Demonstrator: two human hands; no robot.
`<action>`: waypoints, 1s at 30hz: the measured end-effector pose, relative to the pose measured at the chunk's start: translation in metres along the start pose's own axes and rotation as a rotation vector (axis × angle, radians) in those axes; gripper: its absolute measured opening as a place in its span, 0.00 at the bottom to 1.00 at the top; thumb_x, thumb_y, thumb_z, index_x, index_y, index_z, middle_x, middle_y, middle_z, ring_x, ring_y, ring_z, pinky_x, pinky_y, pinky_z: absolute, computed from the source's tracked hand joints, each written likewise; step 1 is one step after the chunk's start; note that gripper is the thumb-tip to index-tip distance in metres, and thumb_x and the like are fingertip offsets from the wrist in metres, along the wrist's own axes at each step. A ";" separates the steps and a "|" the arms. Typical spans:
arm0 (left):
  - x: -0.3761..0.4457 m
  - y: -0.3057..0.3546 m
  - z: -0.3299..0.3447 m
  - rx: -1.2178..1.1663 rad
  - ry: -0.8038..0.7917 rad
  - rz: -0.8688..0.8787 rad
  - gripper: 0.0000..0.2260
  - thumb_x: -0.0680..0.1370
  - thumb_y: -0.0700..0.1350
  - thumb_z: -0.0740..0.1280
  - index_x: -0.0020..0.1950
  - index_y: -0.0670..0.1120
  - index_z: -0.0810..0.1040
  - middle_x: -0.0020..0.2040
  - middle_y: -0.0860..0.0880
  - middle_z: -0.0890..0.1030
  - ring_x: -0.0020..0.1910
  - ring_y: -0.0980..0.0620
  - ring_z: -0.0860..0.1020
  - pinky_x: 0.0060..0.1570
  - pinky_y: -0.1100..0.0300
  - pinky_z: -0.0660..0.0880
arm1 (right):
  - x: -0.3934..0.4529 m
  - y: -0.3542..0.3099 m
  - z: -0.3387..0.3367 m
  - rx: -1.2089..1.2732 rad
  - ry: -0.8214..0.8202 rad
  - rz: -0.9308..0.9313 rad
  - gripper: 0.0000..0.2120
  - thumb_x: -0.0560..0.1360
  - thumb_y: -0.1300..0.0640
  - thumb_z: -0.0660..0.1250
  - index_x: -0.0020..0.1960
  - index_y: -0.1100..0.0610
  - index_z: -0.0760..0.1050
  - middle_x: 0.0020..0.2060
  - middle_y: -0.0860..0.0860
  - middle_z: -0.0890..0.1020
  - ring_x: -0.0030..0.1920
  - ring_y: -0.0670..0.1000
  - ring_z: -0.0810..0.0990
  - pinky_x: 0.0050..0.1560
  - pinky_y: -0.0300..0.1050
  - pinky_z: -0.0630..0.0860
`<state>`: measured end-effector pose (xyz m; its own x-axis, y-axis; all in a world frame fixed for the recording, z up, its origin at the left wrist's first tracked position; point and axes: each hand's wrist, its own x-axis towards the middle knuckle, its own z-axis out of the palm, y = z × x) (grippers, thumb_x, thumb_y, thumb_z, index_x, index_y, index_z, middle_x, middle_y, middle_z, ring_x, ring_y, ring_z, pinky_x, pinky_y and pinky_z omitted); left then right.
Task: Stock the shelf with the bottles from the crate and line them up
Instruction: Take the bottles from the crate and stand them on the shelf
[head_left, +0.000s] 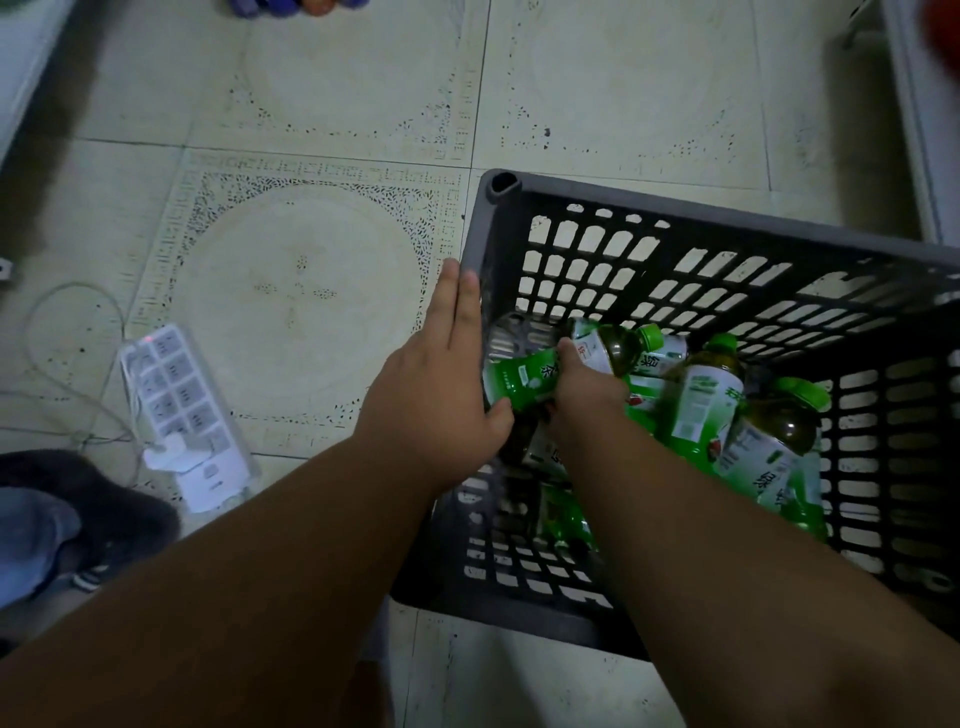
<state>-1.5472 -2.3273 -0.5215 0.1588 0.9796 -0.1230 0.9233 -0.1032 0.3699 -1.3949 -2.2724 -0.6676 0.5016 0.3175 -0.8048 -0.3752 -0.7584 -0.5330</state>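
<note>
- Progress: your task appears to be at an early or middle stage. Several bottles (701, 410) lie in the crate (727, 218), and no shelf with stocked bottles shows in this view, so how many are already placed cannot be told.
- What is left, by judgement: lift out the remaining bottles, carry them to the shelf, stand them upright and line them up.
- Right hand (584, 387): it reaches down into the crate, fingers curled round the green-labelled bottle (519, 376) at the left side of the heap.
- Left hand (441, 384): its fingers lie straight and together along the crate's left wall, with the thumb touching the same bottle; it grips nothing.
- Crate: dark grey plastic with slotted walls, standing on the tiled floor (311, 291).
- Bottles: clear plastic with green caps, green-and-white labels and dark liquid; they lie on their sides, jumbled and overlapping, mostly toward the crate's right half.
- Beside the crate: a white power strip (182, 410) with its cable lies on the floor to the left.
</note>
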 end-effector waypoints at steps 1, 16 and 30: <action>0.000 0.001 -0.001 0.004 -0.002 -0.001 0.48 0.73 0.58 0.68 0.79 0.47 0.37 0.79 0.49 0.36 0.69 0.48 0.68 0.61 0.54 0.72 | -0.007 0.002 -0.005 0.028 -0.043 -0.039 0.40 0.57 0.39 0.79 0.62 0.54 0.68 0.51 0.57 0.81 0.47 0.61 0.83 0.51 0.62 0.81; -0.055 0.121 -0.119 -0.345 -0.107 0.075 0.51 0.65 0.69 0.71 0.79 0.54 0.49 0.79 0.53 0.57 0.76 0.53 0.57 0.72 0.52 0.60 | -0.214 -0.127 -0.169 -0.200 -0.641 -0.769 0.27 0.67 0.56 0.78 0.63 0.54 0.73 0.53 0.55 0.83 0.54 0.54 0.84 0.54 0.54 0.81; -0.168 0.312 -0.200 -0.543 0.043 0.548 0.42 0.62 0.62 0.77 0.72 0.62 0.62 0.60 0.64 0.68 0.59 0.64 0.68 0.53 0.68 0.67 | -0.385 -0.155 -0.413 0.115 -0.402 -1.263 0.32 0.63 0.45 0.81 0.61 0.54 0.74 0.51 0.54 0.84 0.54 0.55 0.84 0.58 0.62 0.80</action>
<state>-1.3555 -2.4896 -0.2012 0.5195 0.8200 0.2403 0.4137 -0.4874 0.7690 -1.2084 -2.5125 -0.1674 0.2954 0.9232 0.2460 0.1011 0.2259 -0.9689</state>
